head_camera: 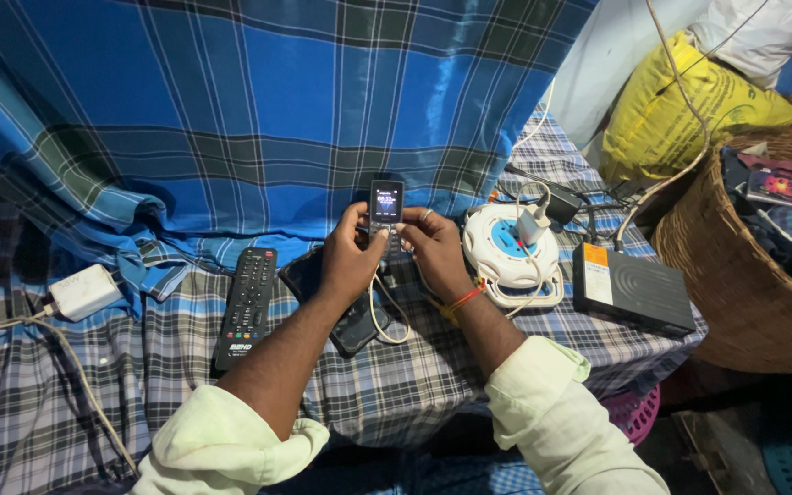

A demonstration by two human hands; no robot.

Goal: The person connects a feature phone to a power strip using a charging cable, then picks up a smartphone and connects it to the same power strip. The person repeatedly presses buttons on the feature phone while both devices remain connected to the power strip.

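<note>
Although small, the phone is a rigid slab with a lit screen at its top, probably light and somewhat fragile; its smooth casing may slip, so the best hold is judged to be on the two long side edges below the screen. Both hands grip it there. The left hand closes its fingers on the left edge, thumb lying near the keypad. The right hand closes on the right edge, a ring showing on one finger. The phone stands upright between the fingertips, screen facing the camera, raised above the bed near its rear edge, before the blue checked cloth. A thin cable hangs from its base. A remote lies just left of the left hand; a round extension reel sits just right of the right hand.
</note>
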